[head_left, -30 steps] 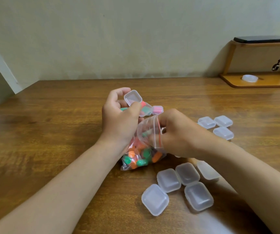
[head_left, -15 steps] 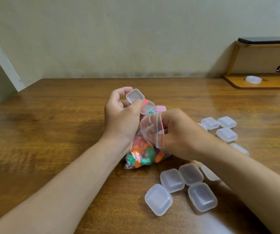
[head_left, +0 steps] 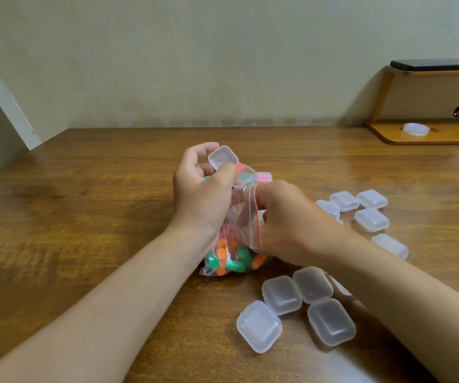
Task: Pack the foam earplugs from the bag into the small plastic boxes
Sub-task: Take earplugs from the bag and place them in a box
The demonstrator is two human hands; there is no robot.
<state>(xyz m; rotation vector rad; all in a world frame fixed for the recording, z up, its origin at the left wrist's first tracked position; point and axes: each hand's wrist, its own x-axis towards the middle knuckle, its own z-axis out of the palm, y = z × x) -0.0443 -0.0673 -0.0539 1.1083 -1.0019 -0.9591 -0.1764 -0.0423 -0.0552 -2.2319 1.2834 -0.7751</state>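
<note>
earplugs [head_left: 229, 258], orange and green, sit heaped in the bottom of the clear zip bag [head_left: 239, 230], which stands on the wooden table [head_left: 98, 217] between the two hands. the bag's long axis runs roughly upright, with its red-striped mouth at the top and the foam pieces low and toward the person. the right hand [head_left: 286, 222] is at that mouth, its fingers curled in and gripping the plastic near the red strip; whether any fingertip is already inside the bag cannot be told. the left hand [head_left: 200, 194] presses against the bag's left side while its thumb and fingers pinch an open small box [head_left: 224, 158], lid tipped up, just above and behind the bag's mouth. so the earplugs lie below the right fingers, down the length of the bag, and the right hand looks the nearer one for reaching in; a short lift up and away would then bring a piece to the held box. a filled pink box [head_left: 263, 177] shows just behind the hands. closed empty boxes [head_left: 281, 295] lie near the right forearm, and another group [head_left: 372, 219] lies further right.
</note>
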